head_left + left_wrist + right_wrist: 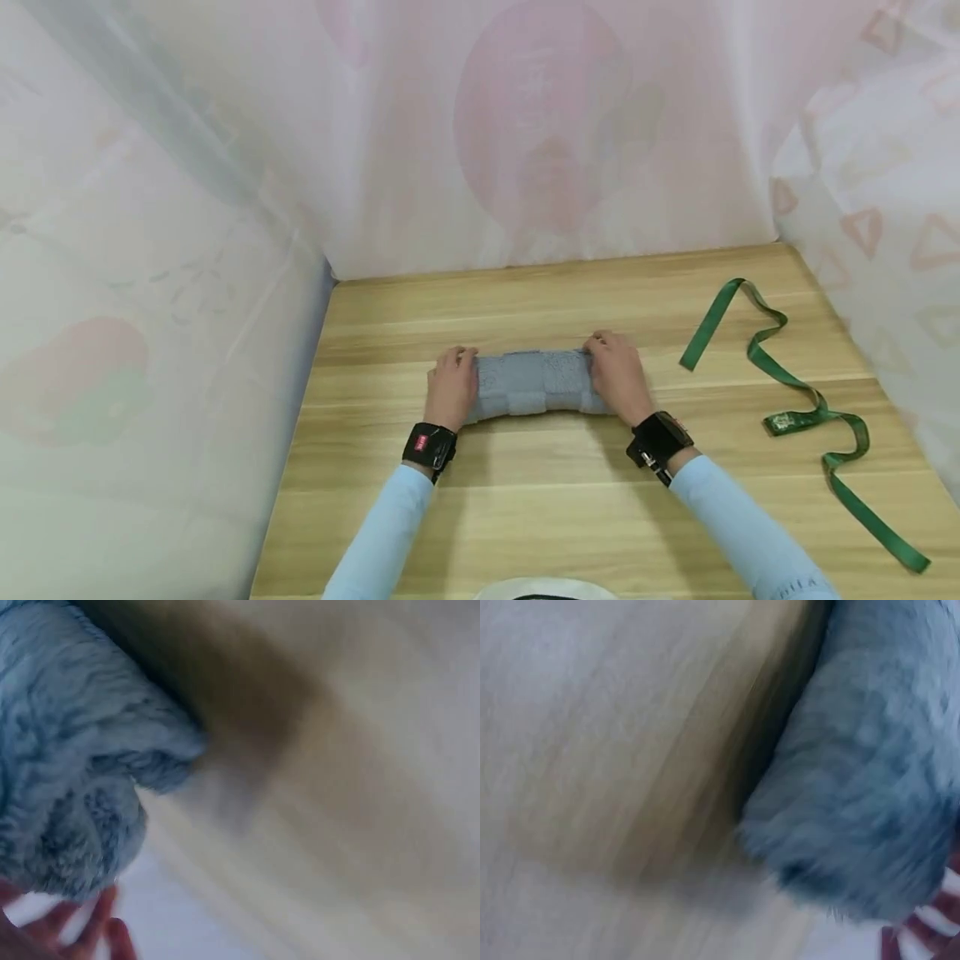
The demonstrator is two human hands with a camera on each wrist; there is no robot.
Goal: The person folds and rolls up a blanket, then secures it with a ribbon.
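Two bare hands work at opposite ends of a grey-blue, fluffy terry towel rolled into a short log (534,383), which lies crosswise in the middle of the pale wooden table (525,508). The left hand (452,387) cups the left end and the right hand (617,375) cups the right end, fingers curled over the top of the roll towards the far side, so that the cloth is pinned from both sides; holding it at the ends like this plausibly keeps the layers tight and stops the roll from springing open. A flat edge of the towel shows along the near side, which suggests the roll sits with its loose flap low against the table. Both wrist views are blurred and show little more than towel pile close up against the wood, with fingertips (101,922) at the lower edge of the left one, so the exact pressure of the fingers cannot be told. Well apart, at the right of the table, a long dark green fabric ribbon (795,392) lies in loose bends, within reach of the right hand but untouched. Pale patterned sheets (525,133) hang round the far and side edges.
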